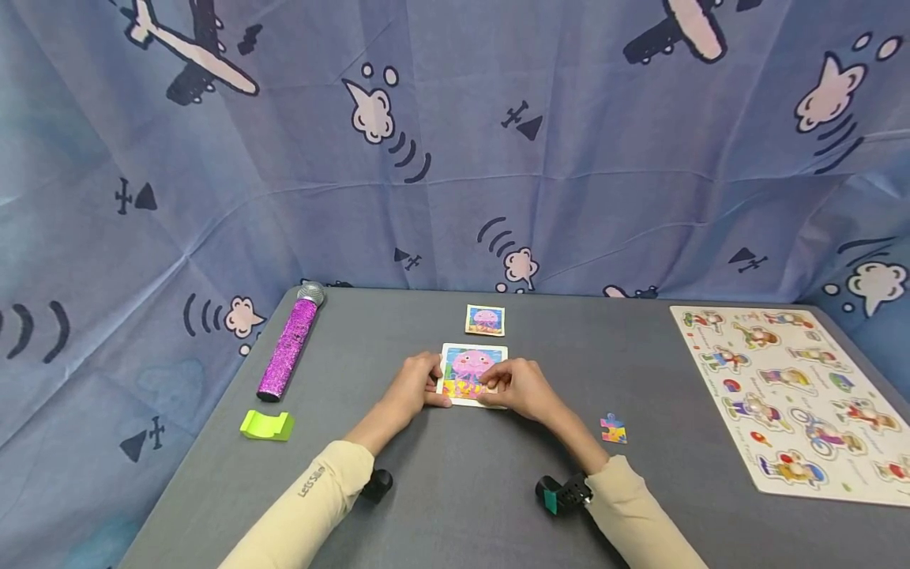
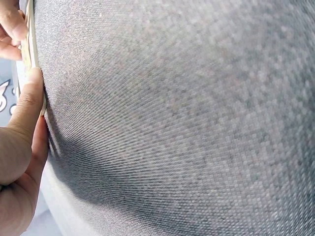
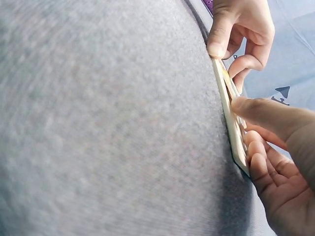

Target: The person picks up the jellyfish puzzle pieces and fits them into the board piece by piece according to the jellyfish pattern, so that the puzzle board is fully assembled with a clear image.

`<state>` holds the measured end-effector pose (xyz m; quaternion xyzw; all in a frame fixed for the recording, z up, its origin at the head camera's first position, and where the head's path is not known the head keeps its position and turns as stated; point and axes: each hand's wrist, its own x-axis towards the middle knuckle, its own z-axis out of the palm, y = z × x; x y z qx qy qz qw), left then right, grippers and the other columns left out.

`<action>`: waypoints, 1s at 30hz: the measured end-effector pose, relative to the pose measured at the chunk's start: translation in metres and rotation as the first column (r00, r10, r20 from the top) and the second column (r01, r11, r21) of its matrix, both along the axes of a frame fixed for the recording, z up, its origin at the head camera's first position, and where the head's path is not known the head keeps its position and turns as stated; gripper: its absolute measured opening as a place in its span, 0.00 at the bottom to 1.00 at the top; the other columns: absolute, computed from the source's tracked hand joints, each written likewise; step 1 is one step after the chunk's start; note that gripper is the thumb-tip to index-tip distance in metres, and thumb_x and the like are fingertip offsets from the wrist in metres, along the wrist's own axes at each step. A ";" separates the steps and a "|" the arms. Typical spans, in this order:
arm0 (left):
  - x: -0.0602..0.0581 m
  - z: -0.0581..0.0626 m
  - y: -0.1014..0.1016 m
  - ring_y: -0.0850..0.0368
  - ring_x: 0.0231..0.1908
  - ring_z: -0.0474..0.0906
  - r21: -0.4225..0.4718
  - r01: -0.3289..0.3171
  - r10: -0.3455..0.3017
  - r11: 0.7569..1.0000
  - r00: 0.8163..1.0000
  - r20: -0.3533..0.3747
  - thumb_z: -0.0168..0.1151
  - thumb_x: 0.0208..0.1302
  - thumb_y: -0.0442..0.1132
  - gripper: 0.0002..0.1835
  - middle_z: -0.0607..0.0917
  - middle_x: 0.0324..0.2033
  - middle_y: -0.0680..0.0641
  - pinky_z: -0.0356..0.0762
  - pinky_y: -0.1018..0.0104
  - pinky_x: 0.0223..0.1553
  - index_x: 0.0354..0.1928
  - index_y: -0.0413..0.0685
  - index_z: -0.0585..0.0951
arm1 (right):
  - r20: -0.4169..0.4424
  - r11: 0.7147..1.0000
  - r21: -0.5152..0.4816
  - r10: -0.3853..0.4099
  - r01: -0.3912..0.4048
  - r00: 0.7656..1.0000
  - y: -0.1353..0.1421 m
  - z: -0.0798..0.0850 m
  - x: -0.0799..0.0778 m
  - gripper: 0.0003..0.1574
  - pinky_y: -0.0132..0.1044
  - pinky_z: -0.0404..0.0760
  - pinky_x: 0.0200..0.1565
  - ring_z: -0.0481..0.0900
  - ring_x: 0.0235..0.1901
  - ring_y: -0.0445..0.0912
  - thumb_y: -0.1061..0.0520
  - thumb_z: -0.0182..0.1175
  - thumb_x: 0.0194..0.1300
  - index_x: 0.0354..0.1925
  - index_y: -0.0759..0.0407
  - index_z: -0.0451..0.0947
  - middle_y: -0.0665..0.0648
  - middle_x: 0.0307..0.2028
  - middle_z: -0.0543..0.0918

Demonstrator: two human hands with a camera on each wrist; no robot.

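Observation:
A small white-rimmed jigsaw tray (image 1: 474, 403) lies on the grey table with a pink jellyfish picture (image 1: 469, 367) in it. My left hand (image 1: 415, 383) grips the tray's left side, thumb along the lower left corner and fingers curled by the edge. At the lower right of the picture, my right hand (image 1: 522, 387) pinches a jigsaw piece (image 3: 237, 93), which sits slightly raised over the tray; the fingers hide most of it. One loose jigsaw piece (image 1: 614, 427), blue, pink and yellow, lies right of my right forearm. Behind the tray is a small jellyfish picture card (image 1: 486, 320).
A glittery purple microphone (image 1: 290, 348) lies at the left, with a lime-green block (image 1: 267, 425) in front of it. A large board of illustrated figures (image 1: 789, 395) covers the right side. Patterned blue cloth (image 1: 455, 158) hangs behind the table.

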<state>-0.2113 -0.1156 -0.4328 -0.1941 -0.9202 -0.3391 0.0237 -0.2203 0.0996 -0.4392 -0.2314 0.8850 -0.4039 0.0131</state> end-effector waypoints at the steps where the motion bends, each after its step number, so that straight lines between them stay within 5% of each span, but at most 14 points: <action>1: 0.000 0.000 0.000 0.57 0.25 0.70 0.001 -0.003 0.003 1.000 1.000 0.005 0.81 0.38 0.34 0.22 0.74 0.26 0.44 0.70 0.71 0.28 0.30 0.35 0.75 | 0.006 1.000 -0.003 -0.004 0.004 1.000 0.000 0.000 0.000 0.12 0.28 0.68 0.23 0.69 0.20 0.36 0.59 0.76 0.46 0.30 0.62 0.85 0.49 0.21 0.78; 30: -0.001 -0.001 -0.001 0.54 0.26 0.73 0.033 0.013 -0.012 0.999 1.000 -0.023 0.81 0.37 0.33 0.22 0.76 0.27 0.42 0.71 0.72 0.28 0.28 0.34 0.74 | 0.021 0.985 -0.158 0.074 -0.069 0.997 -0.004 -0.009 -0.001 0.09 0.27 0.67 0.24 0.69 0.21 0.36 0.68 0.69 0.53 0.36 0.66 0.83 0.57 0.29 0.86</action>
